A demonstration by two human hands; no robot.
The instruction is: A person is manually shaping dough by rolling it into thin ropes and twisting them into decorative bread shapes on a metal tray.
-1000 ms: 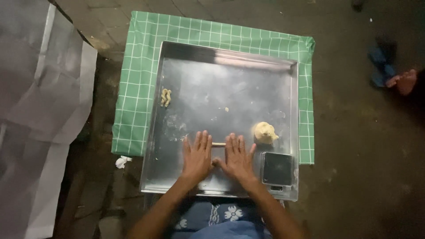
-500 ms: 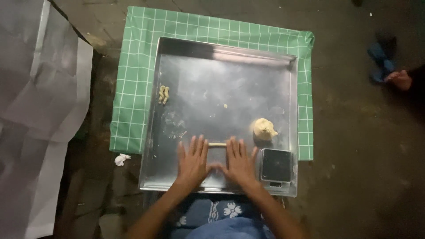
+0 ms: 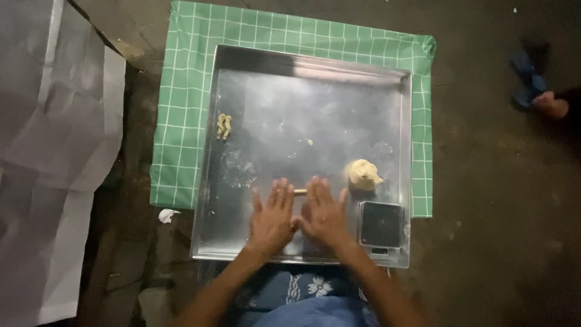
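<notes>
A large grey sheet of paper [image 3: 48, 151] lies at the left beside a green checked cloth [image 3: 181, 121], on which sits a big square metal tray [image 3: 315, 66]. On the tray's near part the left hand [image 3: 270, 219] and right hand [image 3: 324, 215] lie side by side, palms down with fingers spread flat and gripping nothing, pressing on a thin roll of dough [image 3: 300, 192] whose bit shows between the fingertips. Just right of the right hand sits a small black scale [image 3: 381, 224], behind it a dough lump [image 3: 363, 174], and at the tray's far left a small twisted dough piece [image 3: 223, 126].
</notes>
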